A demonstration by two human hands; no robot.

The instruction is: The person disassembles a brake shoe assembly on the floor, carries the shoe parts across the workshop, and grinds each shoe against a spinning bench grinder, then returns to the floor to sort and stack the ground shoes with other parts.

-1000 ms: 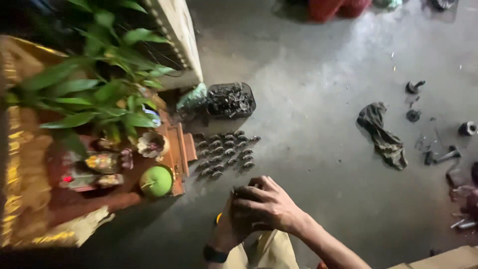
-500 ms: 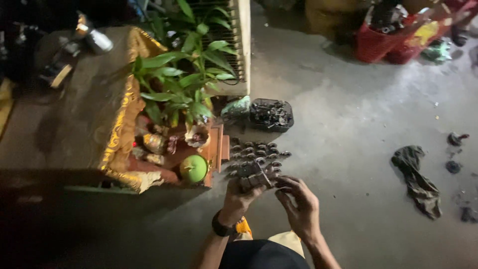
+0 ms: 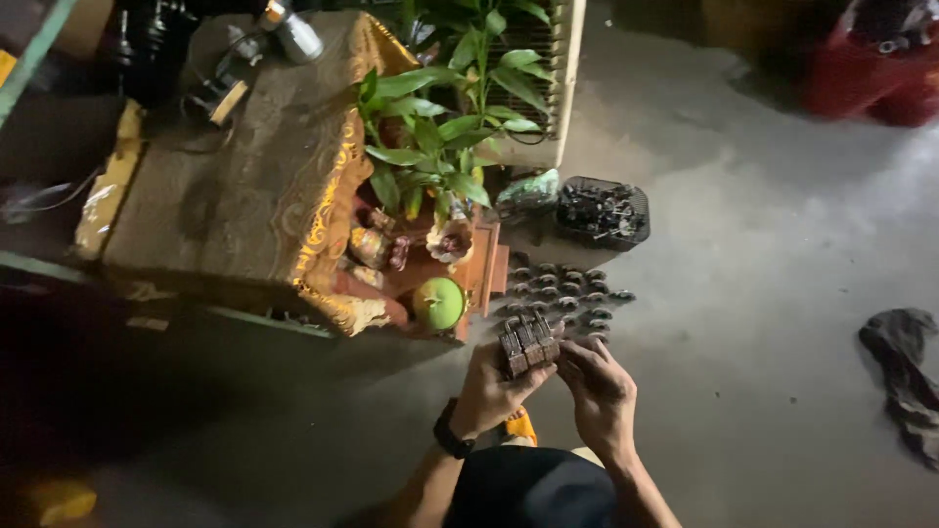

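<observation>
As it sits low over the floor, the metal block (image 3: 528, 342) looks heavy, stiff and greasy; left hand (image 3: 494, 389) grips its underside, right hand (image 3: 599, 393) pinches its near edge. The ends seem safest to hold.

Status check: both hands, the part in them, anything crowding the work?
Left hand grips a dark ribbed metal block; right hand touches its near side. Rows of small dark parts lie on the floor just beyond. Nothing blocks the hands.
</observation>
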